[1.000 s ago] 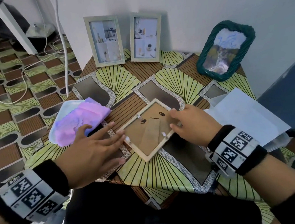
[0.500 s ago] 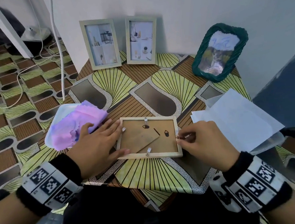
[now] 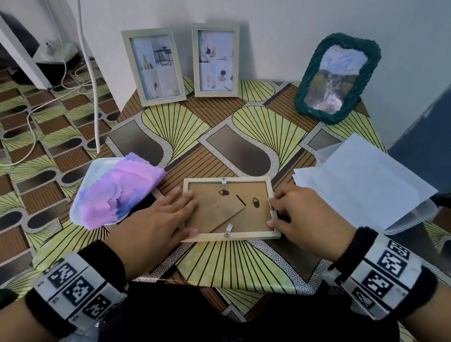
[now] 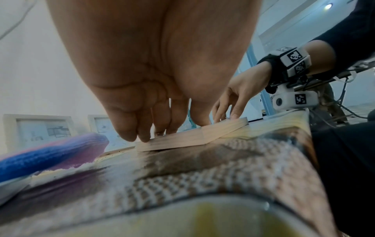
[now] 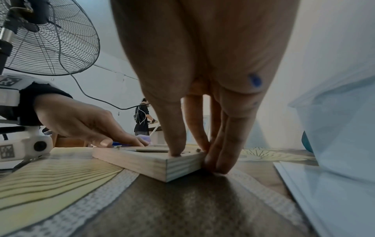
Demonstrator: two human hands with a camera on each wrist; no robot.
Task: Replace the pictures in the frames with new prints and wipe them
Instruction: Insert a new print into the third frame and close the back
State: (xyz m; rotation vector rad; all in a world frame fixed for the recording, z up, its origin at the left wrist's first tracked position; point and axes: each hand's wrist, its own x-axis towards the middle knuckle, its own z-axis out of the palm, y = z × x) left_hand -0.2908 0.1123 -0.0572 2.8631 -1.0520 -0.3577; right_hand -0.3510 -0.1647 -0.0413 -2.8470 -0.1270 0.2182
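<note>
Left hand [image 3: 153,225]: flat, fingers straight and together, pressing the wooden frame [image 3: 232,235] at its left edge.
Right hand [image 3: 306,215]: thumb and fingers clamped on frame's right edge.
Writing: none legible.

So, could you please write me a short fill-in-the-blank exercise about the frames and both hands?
1. The wooden frame under both hands lies with its ____ side up.
2. The frame leaning at the table's far right corner is coloured ____.
3. The pink and blue cloth lies beside the ____ hand.
4. The number of pale frames standing against the wall is ____.

Missing words: back; green; left; two
</note>
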